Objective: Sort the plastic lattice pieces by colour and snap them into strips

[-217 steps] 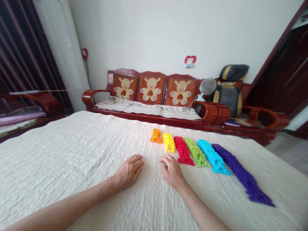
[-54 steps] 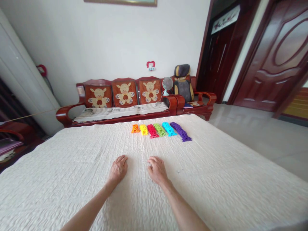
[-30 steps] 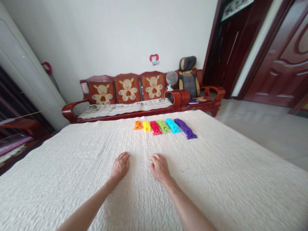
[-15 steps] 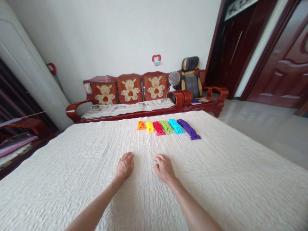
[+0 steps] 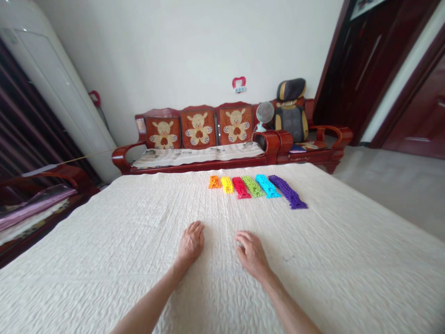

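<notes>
My left hand rests palm down on the white quilted cover, its fingers lightly bent and holding nothing. To the right, my right hand lies on the same cover with loosely curved fingers, thumb apart, also holding nothing. Beyond both hands is a row of coloured, knobbly plastic-looking strips: orange, yellow, red, green, light blue and purple. They get longer towards the right. Neither hand touches them.
Behind the covered surface stands a red wooden sofa with bear-patterned cushions. A small fan and a chair with a massage pad are at its right. Another wooden armrest is at the left.
The view has turned slightly left, so everything appears shifted right. Both hands stay resting on the cover, and the strips keep their places.
</notes>
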{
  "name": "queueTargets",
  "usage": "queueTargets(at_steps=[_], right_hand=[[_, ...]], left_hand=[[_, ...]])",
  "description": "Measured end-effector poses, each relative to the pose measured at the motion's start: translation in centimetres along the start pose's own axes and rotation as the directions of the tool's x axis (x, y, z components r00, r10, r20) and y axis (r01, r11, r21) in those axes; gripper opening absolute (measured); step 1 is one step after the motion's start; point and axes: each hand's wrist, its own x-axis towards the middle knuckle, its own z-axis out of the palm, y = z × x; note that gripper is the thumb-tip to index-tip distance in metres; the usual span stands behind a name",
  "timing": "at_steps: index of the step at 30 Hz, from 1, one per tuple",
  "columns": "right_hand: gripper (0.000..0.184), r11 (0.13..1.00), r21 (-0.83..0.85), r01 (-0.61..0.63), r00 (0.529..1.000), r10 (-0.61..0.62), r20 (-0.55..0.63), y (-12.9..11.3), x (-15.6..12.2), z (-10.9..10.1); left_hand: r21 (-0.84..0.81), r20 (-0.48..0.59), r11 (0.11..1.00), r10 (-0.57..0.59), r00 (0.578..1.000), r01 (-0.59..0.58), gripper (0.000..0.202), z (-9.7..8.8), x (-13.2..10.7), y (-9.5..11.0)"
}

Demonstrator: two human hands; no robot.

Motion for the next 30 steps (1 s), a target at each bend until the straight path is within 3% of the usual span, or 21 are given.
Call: queueTargets(at_steps=[13,30], right_hand=[[0.027,0.999,-0.031,0.021,1.0,-0.021,0.002,-0.3,-0.9,-0.2],[0.028,0.988,-0.145,0.055,0.998,-0.049,0.046,-0.6,-1.5,-0.2]], left_hand=[[0.02,0.05,0.999,-0.027,0.998,0.026,0.029,-0.9,-0.1,0.8],[-0.075,0.008,0.996,-0.043,0.999,0.043,0.029,-0.9,0.0,0.8]])
